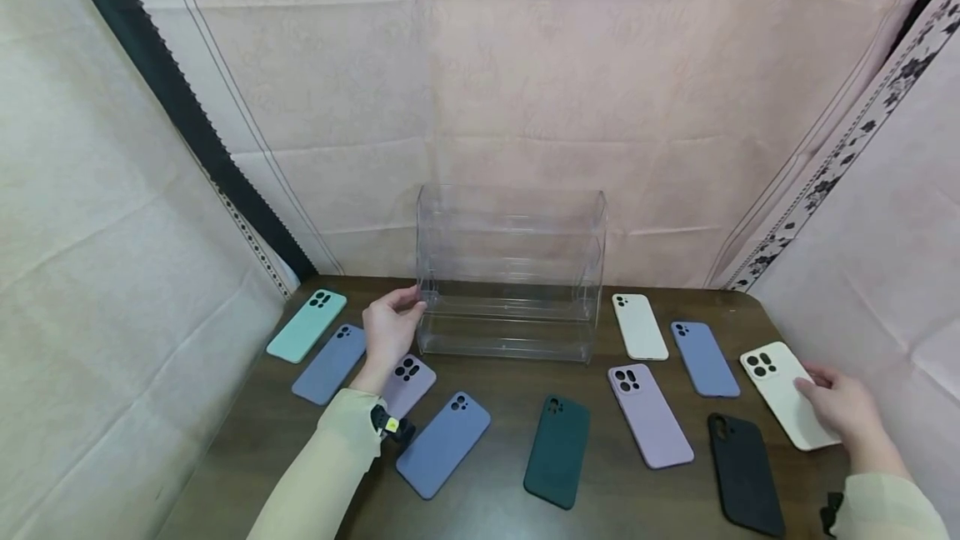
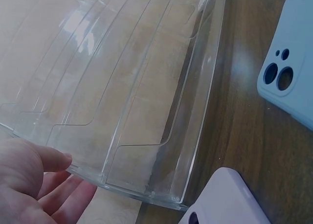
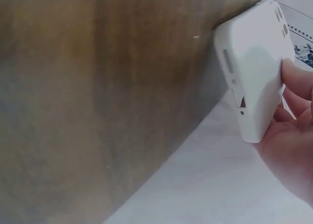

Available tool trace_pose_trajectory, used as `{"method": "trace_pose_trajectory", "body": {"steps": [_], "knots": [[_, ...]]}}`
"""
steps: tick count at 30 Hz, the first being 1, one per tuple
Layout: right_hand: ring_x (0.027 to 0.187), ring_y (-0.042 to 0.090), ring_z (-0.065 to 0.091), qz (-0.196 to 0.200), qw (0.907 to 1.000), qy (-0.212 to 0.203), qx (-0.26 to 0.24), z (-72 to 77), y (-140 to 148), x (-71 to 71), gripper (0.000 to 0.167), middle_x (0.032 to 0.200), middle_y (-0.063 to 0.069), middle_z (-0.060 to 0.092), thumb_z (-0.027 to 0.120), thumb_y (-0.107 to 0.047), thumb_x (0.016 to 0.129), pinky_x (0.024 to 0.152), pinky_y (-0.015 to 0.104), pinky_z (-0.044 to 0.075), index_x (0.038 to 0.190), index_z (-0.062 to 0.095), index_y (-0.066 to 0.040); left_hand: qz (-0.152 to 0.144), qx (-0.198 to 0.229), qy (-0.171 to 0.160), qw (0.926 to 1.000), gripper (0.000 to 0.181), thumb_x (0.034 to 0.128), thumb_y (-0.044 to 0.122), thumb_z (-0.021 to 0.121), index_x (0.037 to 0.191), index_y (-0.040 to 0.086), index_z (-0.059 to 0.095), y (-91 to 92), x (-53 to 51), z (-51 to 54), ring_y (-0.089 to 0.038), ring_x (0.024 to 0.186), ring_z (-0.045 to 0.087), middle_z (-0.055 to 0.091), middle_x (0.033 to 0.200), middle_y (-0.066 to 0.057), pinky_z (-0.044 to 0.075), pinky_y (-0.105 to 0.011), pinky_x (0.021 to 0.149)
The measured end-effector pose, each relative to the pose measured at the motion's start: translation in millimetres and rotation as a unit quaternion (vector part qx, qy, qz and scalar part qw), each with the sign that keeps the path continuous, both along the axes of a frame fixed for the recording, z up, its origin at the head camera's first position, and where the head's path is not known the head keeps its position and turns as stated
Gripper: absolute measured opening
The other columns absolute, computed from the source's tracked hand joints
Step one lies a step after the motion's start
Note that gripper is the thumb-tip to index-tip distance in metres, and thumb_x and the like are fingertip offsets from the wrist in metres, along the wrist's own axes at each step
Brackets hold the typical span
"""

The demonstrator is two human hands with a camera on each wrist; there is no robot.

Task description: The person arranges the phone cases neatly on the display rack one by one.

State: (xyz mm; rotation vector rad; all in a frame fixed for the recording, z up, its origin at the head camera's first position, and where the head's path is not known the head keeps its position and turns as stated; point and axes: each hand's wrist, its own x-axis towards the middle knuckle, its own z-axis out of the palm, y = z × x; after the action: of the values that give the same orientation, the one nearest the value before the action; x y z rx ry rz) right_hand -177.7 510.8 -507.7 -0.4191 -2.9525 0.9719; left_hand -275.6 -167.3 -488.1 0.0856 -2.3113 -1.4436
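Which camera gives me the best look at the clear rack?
The head view: the clear rack shows there almost whole, tiers and both sides, with little covering it. The left wrist view shows only part of it, close up, with the left hand at its edge. The right wrist view shows none of it.

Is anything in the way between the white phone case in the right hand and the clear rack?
Along the tabletop, yes: a blue case and another white case lie flat between the held case and the rack. Nothing visible blocks the way above them.
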Motion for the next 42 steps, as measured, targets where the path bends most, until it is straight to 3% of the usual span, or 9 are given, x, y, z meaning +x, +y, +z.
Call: {"method": "trace_pose_trajectory", "body": {"steps": [5, 8, 10, 13, 15, 18, 25, 35, 42], "knots": [[0.116, 0.053, 0.047, 0.004, 0.9998, 0.006, -0.021, 11.9, -6, -3.2, 0.064, 0.136, 0.043, 0.043, 0.045, -0.036, 0.106, 0.081, 0.045, 0.044, 0.142, 0.038, 0.017, 0.006, -0.006, 0.012, 0.9999, 0.024, 0.0893, 0.012, 0.077, 0.113, 0.018, 0.076, 0.4, -3.5, 0.7, -0.018, 0.09, 0.074, 0.076, 0.106, -0.001, 0.06, -0.037, 0.074], [0.099, 0.027, 0.059, 0.012, 0.9993, 0.028, -0.02, 16.5, -9, -4.8, 0.061, 0.128, 0.038, 0.052, 0.048, -0.034, 0.105, 0.07, 0.03, 0.045, 0.141, 0.042, 0.014, 0.008, -0.015, 0.024, 0.9996, 0.024, 0.0882, 0.01, 0.078, 0.112, 0.016, 0.077, 0.0, -4.9, 0.4, -0.018, 0.087, 0.074, 0.076, 0.104, -0.002, 0.06, -0.036, 0.071], [0.088, 0.006, 0.057, 0.014, 0.9981, 0.056, -0.021, 19.4, -13, -6.3, 0.057, 0.114, 0.023, 0.063, 0.051, -0.033, 0.105, 0.064, 0.023, 0.044, 0.14, 0.045, 0.012, 0.007, -0.019, 0.029, 0.9994, 0.024, 0.0877, 0.009, 0.078, 0.111, 0.016, 0.077, -0.2, -5.0, 1.0, -0.017, 0.085, 0.074, 0.076, 0.103, -0.002, 0.06, -0.036, 0.07], [0.077, -0.013, 0.047, 0.01, 0.9949, 0.095, -0.033, 24.0, -20, -9.7, 0.054, 0.099, -0.009, 0.063, 0.056, -0.032, 0.103, 0.061, 0.018, 0.046, 0.138, 0.048, 0.009, 0.005, -0.023, 0.028, 0.9993, 0.024, 0.0875, 0.009, 0.078, 0.111, 0.016, 0.076, -0.4, -4.5, 2.7, -0.016, 0.084, 0.074, 0.076, 0.104, -0.002, 0.06, -0.034, 0.068], [0.078, -0.015, 0.048, 0.006, 0.9922, 0.115, -0.048, 28.0, -26, -12.2, 0.053, 0.095, -0.025, 0.056, 0.059, -0.032, 0.102, 0.061, 0.017, 0.047, 0.136, 0.05, 0.008, 0.003, -0.022, 0.026, 0.9994, 0.024, 0.0877, 0.009, 0.077, 0.111, 0.016, 0.076, -0.4, -4.0, 3.7, -0.017, 0.084, 0.074, 0.076, 0.104, -0.003, 0.06, -0.034, 0.067], [0.078, -0.014, 0.052, 0.005, 0.9873, 0.138, -0.078, 33.2, -34, -16.1, 0.049, 0.09, -0.034, 0.053, 0.062, -0.032, 0.1, 0.06, 0.018, 0.049, 0.131, 0.053, 0.004, -0.001, -0.019, 0.022, 0.9996, 0.025, 0.0886, 0.009, 0.077, 0.112, 0.016, 0.075, -0.6, -3.4, 4.2, -0.019, 0.086, 0.074, 0.075, 0.106, -0.004, 0.06, -0.034, 0.068], [0.078, -0.008, 0.06, 0.017, 0.976, 0.171, -0.133, 42.9, -53, -22.9, 0.032, 0.09, -0.029, 0.063, 0.068, -0.03, 0.097, 0.06, 0.018, 0.051, 0.121, 0.061, -0.011, -0.02, -0.001, 0.02, 0.9996, 0.027, 0.0894, 0.008, 0.075, 0.116, 0.011, 0.074, -2.6, -2.6, 3.2, -0.021, 0.091, 0.074, 0.074, 0.109, -0.008, 0.06, -0.031, 0.07], [0.088, -0.015, 0.057, 0.033, 0.9717, 0.196, -0.128, 61.0, -90, -30.2, 0.042, 0.096, -0.033, 0.062, 0.07, -0.034, 0.095, 0.065, 0.014, 0.049, 0.127, 0.059, -0.009, -0.042, -0.037, 0.037, 0.9977, 0.034, 0.0982, 0.033, 0.065, 0.126, 0.013, 0.069, -11.7, -2.8, 14.6, -0.017, 0.089, 0.073, 0.073, 0.111, -0.004, 0.058, -0.033, 0.068], [0.094, -0.008, 0.062, 0.054, 0.9396, 0.261, -0.215, 67.0, -130, -44.0, 0.031, 0.1, -0.023, 0.067, 0.068, -0.014, 0.097, 0.077, 0.008, 0.049, 0.126, 0.06, -0.007, -0.046, -0.032, 0.046, 0.9974, 0.037, 0.0963, 0.03, 0.069, 0.128, 0.011, 0.068, -5.9, -7.1, 24.1, -0.018, 0.09, 0.073, 0.073, 0.113, -0.005, 0.059, -0.032, 0.07]]}}
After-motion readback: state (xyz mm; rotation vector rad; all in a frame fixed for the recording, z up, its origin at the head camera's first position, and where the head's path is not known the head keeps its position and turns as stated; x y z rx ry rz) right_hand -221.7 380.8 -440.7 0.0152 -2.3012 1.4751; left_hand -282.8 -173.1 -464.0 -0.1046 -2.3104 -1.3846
